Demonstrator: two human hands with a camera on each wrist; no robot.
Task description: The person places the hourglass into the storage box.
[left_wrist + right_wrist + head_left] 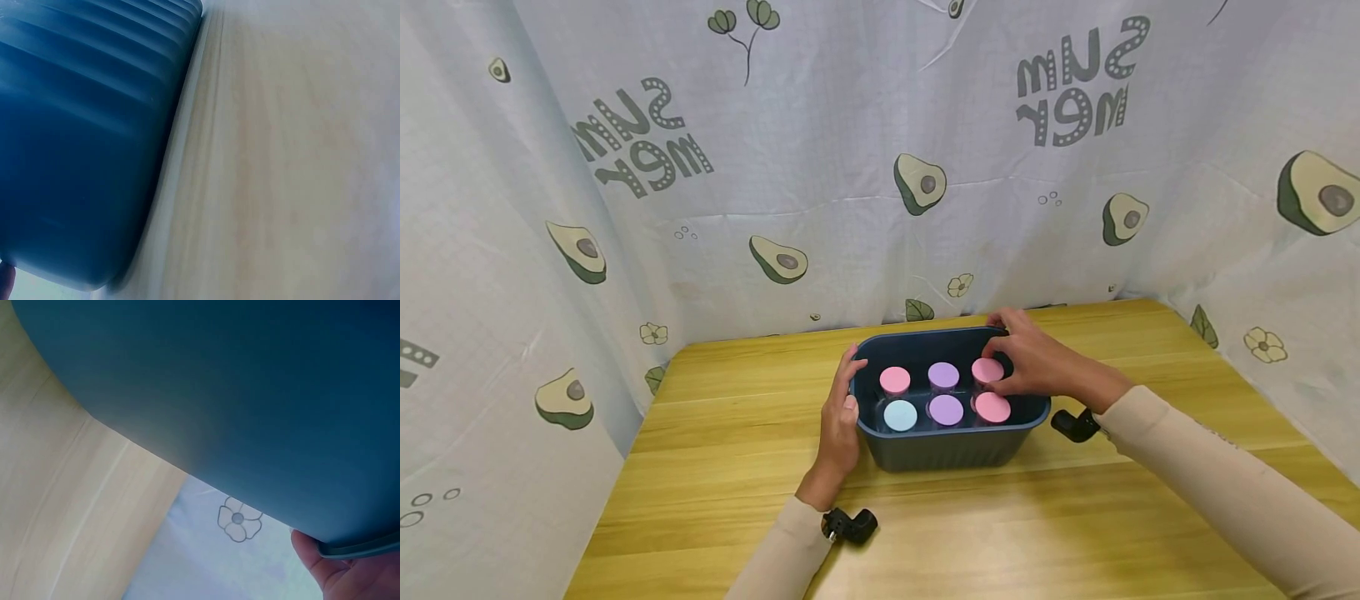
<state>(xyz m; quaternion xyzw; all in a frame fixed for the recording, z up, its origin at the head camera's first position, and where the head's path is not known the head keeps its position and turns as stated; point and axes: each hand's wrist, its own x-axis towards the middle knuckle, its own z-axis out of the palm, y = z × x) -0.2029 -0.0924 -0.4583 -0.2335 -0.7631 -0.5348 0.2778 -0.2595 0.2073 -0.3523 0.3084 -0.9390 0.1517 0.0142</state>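
A dark blue bin (940, 450) holds several small clear jars with coloured lids, set in two rows. My left hand (837, 425) rests against the bin's left end, its fingers extended up along the rim. Over the right end, my right hand (1033, 358) reaches in, thumb and index finger pinching the pink-lidded jar (987, 370) at the back right. Just in front of it stands another pink-lidded jar (992, 407). In the right wrist view, part of the right hand (356, 575) shows at the bin's rim (362, 545).
Two purple-lidded jars stand mid-bin, one (943, 375) behind the other (946, 410). On the left are a pink-lidded jar (895, 381) and a light-blue-lidded one (900, 415). The wooden table (730, 450) ends at a printed curtain (842, 183) behind the bin.
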